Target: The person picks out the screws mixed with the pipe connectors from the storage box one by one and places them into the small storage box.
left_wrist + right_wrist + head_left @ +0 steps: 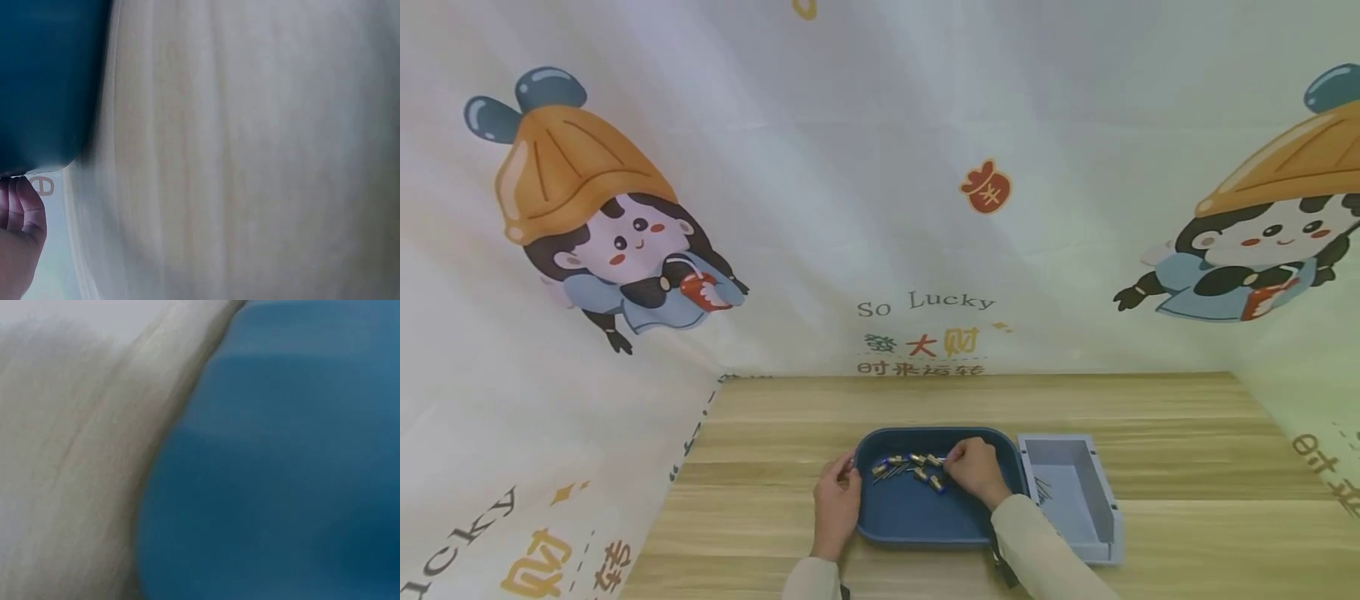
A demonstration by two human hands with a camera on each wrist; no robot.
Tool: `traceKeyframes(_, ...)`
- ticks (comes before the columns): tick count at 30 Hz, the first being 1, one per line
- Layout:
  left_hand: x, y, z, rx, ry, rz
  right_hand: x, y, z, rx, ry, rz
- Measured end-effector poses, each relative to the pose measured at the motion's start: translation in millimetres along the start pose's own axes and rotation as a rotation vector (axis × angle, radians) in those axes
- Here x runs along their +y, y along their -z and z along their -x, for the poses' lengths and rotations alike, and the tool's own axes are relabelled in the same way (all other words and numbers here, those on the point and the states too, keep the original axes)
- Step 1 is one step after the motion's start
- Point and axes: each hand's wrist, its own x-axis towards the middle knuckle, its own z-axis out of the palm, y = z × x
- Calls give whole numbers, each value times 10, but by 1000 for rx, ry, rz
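Observation:
A dark blue tray (917, 517) sits on the table, holding several small brass-coloured pieces with blue ends (920, 474) and thin metal pins (891, 472) toward its back. My left hand (837, 504) grips the tray's left rim, thumb and fingers close together. In the left wrist view, its curled fingers (24, 206) meet the tray's edge. My right hand (977, 468) reaches over the tray's right side, curled fingertips pinching at a small brass-coloured piece at the end of the row. The hand partly hides that piece. Sleeve and blue tray surface (269, 475) fill the right wrist view.
Right beside the tray stands a grey open-front bin (1067, 492) with a few thin metal pins (1042, 490) at its left side. A dark strap (1003, 568) hangs below the right sleeve. Printed cloth (820, 208) walls the wood-grain table (752, 467) at the back and sides.

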Motion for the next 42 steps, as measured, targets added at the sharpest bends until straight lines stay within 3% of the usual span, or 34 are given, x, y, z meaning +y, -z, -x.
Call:
traceKeyframes(10,1,-1,-19,-4,6,-4,40,105,8,3,-2,-76)
traceKeyframes(24,3,-7,-29,-5,14,-13,45,248,47,-28,-73,-180)
traceKeyframes(42,6,4,-27,-1,4,-17,22,567,95,-30,-110,-328)
